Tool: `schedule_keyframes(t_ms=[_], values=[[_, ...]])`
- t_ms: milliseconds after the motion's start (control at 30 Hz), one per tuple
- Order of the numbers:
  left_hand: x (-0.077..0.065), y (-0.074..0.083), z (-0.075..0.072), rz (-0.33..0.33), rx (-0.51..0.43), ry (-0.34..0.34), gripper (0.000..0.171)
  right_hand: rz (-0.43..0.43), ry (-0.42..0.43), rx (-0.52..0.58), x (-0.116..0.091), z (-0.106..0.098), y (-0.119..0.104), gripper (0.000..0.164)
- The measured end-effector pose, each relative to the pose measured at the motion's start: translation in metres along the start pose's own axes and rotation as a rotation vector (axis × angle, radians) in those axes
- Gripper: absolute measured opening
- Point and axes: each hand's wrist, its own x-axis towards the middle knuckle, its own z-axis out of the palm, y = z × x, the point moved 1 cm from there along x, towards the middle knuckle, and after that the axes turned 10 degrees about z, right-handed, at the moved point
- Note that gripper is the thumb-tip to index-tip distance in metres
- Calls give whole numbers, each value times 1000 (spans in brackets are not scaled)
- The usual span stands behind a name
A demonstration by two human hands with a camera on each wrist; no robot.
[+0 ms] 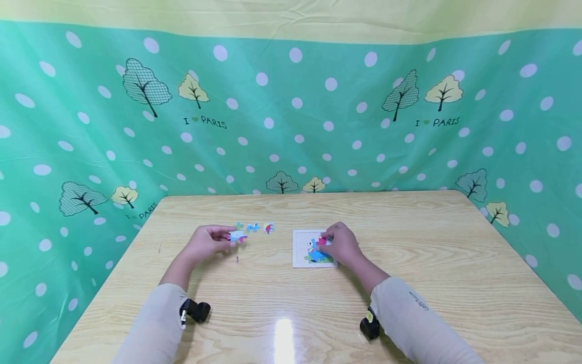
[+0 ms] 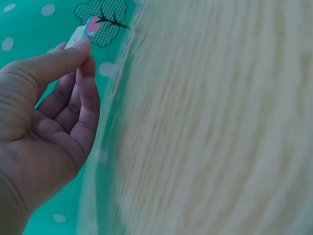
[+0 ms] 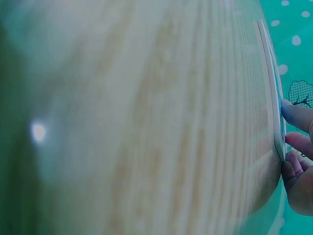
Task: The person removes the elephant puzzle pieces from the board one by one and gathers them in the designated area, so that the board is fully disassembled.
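In the head view my left hand [image 1: 210, 240] is raised at the left of the table, pinching a jigsaw piece [image 1: 237, 235] with white, blue and pink print. The left wrist view shows that jigsaw piece [image 2: 78, 35] edge-on between thumb and fingertip of the left hand [image 2: 58, 93]. My right hand [image 1: 342, 244] is over a white-framed puzzle tray [image 1: 300, 264], thumb and finger around a pink-red piece [image 1: 322, 241]. Beside it, joined blue and green pieces [image 1: 317, 257] lie in the tray. At the right wrist view's edge, the right hand [image 3: 301, 161] touches the tray [image 3: 270, 73].
Loose jigsaw pieces lie beyond the left hand, among them a blue one [image 1: 253, 227] and a yellow-and-pink one [image 1: 269, 228]. A small dark object [image 1: 237, 259] sits nearer on the wooden table [image 1: 273, 293]. A green dotted curtain [image 1: 291, 116] hangs behind the table.
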Motion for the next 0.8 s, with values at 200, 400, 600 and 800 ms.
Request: schedule_keyframes(t_ms=[200,400,600,800], values=[[1,-1,-6,-19,31,-6,48,0,-5,2,-1,-1,-1,40],[3,-4,-7,-32,105,-21,46,-3,-3,-4,-1,-1,0,41],[3,-12,-7,17,227,-39,42,-11,-5,-6,-1,-1,-1,41],[4,-12,-8,38,280,-42,40,-12,-1,5,-2,-1,-1,40]])
